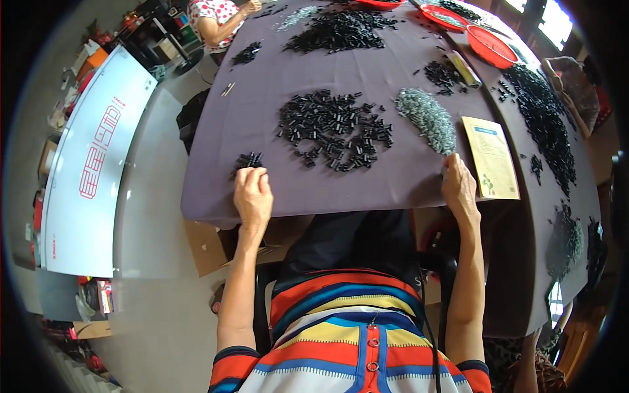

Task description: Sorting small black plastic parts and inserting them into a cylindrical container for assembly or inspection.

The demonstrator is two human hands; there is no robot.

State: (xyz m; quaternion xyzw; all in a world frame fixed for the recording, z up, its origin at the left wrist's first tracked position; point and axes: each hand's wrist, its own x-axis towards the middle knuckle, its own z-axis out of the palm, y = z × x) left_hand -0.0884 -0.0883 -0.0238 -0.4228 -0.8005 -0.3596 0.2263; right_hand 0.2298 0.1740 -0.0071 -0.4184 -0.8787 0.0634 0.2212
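My left hand (pixel 254 195) is at the table's near left, its fingers curled together at the edge of a small heap of black pieces (pixel 249 159). Whatever its fingertips hold is hidden. My right hand (pixel 460 186) is closed at the near end of a long heap of small clear pieces (pixel 427 119); what it pinches is too small to name. Between and beyond the hands lies a wide, loose pile of short black tube-like pieces (pixel 334 128). Beside the right hand lies a yellow paper booklet or packet (pixel 490 157).
A grey cloth covers the table (pixel 223 190). Farther off are a large black pile (pixel 344 31), a red basin (pixel 493 47) and a yellow-labelled packet (pixel 464 69). A second table with long black heaps (pixel 540 121) adjoins on the right. Another person's arm (pixel 226 29) reaches in at far left.
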